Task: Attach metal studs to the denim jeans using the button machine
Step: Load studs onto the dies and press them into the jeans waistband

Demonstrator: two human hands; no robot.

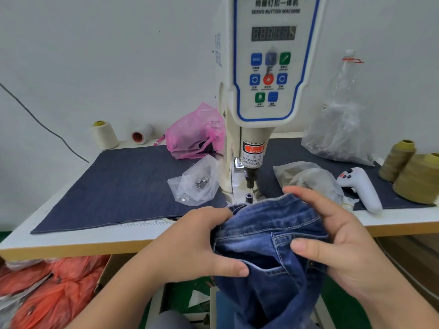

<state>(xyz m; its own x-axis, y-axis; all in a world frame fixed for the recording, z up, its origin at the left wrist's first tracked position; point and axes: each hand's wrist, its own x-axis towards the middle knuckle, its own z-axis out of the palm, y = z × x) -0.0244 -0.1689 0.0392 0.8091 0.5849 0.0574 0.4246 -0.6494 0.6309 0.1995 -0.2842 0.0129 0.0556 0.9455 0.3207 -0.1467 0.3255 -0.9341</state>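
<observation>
Jeans, faded blue with pale stitching, bunched; left hand and right hand grip them

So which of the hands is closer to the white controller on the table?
Right. The right hand grips the jeans just below-left of the white controller; the left hand is farther left.

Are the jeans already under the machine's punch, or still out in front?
Out in front: both hands hold the jeans short of the punch.
</observation>
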